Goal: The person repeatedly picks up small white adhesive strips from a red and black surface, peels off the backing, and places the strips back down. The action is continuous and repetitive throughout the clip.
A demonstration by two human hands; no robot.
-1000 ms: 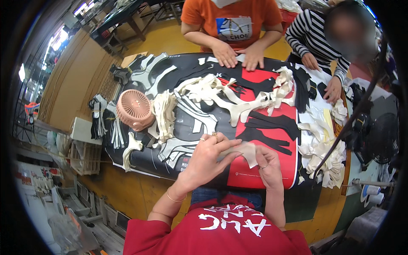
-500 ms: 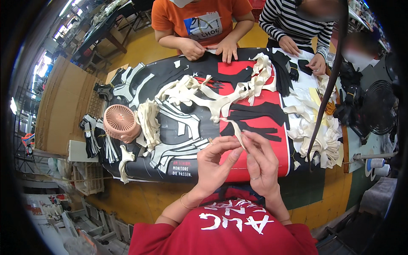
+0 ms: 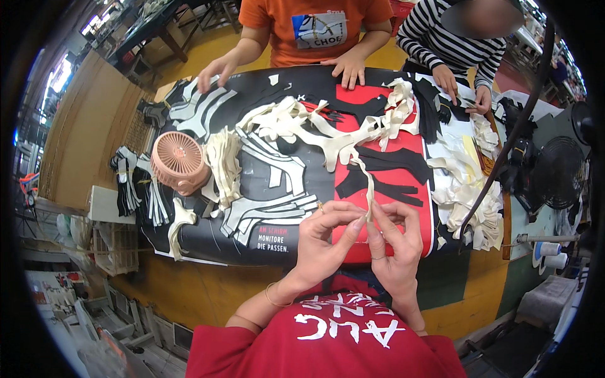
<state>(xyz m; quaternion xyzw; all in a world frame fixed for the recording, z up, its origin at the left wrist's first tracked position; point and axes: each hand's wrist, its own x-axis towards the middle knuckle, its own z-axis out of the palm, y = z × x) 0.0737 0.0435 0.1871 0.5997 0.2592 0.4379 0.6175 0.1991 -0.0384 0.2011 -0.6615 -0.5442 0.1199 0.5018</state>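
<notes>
At the near edge of the table my left hand (image 3: pixel 320 244) and my right hand (image 3: pixel 399 253) meet fingertip to fingertip. Both pinch the near end of a narrow cream fabric strip (image 3: pixel 369 184). From my fingers the strip runs away from me to a long tangled chain of cream fabric pieces (image 3: pixel 328 140) lying across the table. Its exact edge between my fingertips is too small to make out. To the left of my hands are black-and-white curved pieces (image 3: pixel 268 213). Beyond them lie black cut pieces (image 3: pixel 391 165) on a red area.
A pink fan (image 3: pixel 179 160) stands at the left beside stacked cream pieces (image 3: pixel 223 160). Cream scraps (image 3: pixel 469 201) pile up at the right, near a dark hanging cable (image 3: pixel 504 154). Two co-workers face me across the table, one in orange (image 3: pixel 318 31), one in stripes (image 3: pixel 428 38).
My hands keep their pinch while the strip now stretches straighter away from them. The orange-shirted co-worker's one hand has moved left toward white pieces. The view has shifted slightly.
</notes>
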